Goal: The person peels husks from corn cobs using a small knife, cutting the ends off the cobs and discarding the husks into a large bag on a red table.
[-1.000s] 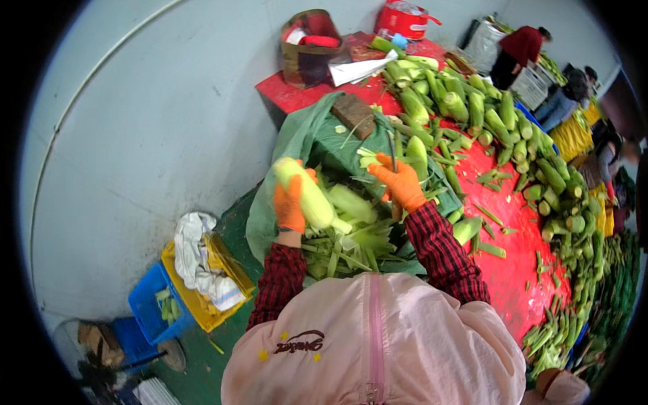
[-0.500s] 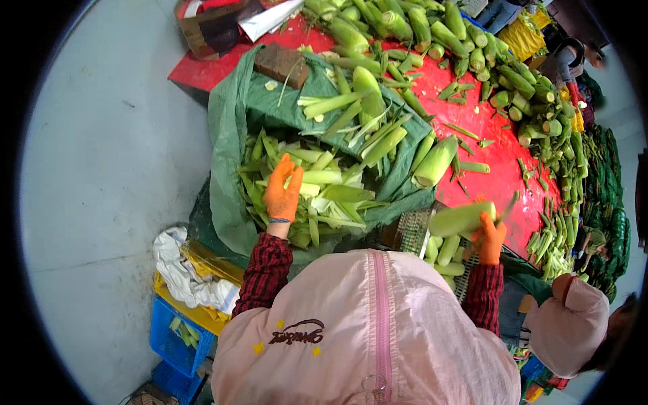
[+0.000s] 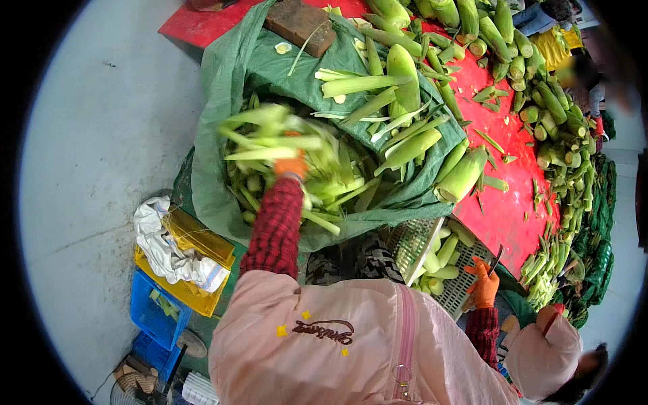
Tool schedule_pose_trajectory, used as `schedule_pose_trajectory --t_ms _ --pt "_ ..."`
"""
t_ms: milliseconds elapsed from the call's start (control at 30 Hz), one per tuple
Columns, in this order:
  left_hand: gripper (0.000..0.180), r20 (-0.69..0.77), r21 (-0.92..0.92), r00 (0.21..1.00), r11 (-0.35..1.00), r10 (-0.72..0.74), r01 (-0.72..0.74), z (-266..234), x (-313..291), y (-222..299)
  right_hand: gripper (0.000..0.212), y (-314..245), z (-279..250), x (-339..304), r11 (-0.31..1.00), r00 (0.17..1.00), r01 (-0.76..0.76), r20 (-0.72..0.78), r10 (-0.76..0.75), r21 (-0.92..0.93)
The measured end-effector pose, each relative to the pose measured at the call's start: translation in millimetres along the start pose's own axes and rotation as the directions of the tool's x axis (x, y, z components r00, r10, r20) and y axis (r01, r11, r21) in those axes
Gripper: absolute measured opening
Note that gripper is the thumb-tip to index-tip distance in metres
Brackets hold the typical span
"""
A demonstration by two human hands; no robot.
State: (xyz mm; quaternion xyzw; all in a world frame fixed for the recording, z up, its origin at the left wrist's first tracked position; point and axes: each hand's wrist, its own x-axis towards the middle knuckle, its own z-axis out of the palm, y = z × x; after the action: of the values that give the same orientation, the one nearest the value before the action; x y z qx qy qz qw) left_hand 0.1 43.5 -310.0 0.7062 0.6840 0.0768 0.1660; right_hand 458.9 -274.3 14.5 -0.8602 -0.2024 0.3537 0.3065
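My left hand [image 3: 291,162], in an orange glove, is closed on a bunch of corn husks [image 3: 273,145] inside the open green sack [image 3: 219,135]; hand and husks are partly blurred. More loose husks fill the sack around it. My right hand [image 3: 482,283], gloved in orange too, is closed round a small knife [image 3: 497,258], its thin dark blade pointing up. Beside that hand stands a pale slatted crate [image 3: 413,246] with several trimmed ears of corn [image 3: 445,251]. An unpeeled ear of corn [image 3: 462,175] lies at the sack's right edge.
On the red table [image 3: 503,219], unpeeled corn [image 3: 553,101] is heaped along the far and right sides, with scraps scattered about. A brick [image 3: 300,25] weighs down the sack. Yellow [image 3: 192,233] and blue crates [image 3: 158,314] stand at left. A co-worker's pink cap [image 3: 543,354] is close at right.
My left hand has reached deeper into the husks and taken hold of a bunch. The ear of corn is gone from my right hand, which has moved down beside the crate. My view has shifted.
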Motion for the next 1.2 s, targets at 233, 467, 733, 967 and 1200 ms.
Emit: schedule_pose_trajectory --t_ms 233,467,733,967,1200 --pt "0.040 0.011 0.054 0.975 0.973 0.223 -0.224 -144 -3 15 0.054 -34 84 -13 0.923 0.946 -0.040 0.313 -0.088 0.383" --pt "0.067 0.273 -0.058 0.870 0.910 0.411 -0.412 -12 -140 121 0.061 -63 82 -23 0.692 0.718 -0.469 0.693 -0.063 0.549" --pt "0.063 0.384 0.261 0.893 0.955 -0.235 0.139 -74 -83 30 0.053 -191 55 78 0.888 0.773 0.249 0.472 -0.423 0.388" --pt "0.049 0.099 -0.497 0.969 0.833 -0.226 0.245 -160 -141 59 0.042 -340 170 209 0.749 0.580 0.479 0.475 -0.661 0.458" --pt "0.046 0.078 -0.397 0.877 0.792 -0.474 0.463 -154 -284 105 0.070 -446 314 357 0.543 0.552 0.828 0.360 -0.752 -0.137"
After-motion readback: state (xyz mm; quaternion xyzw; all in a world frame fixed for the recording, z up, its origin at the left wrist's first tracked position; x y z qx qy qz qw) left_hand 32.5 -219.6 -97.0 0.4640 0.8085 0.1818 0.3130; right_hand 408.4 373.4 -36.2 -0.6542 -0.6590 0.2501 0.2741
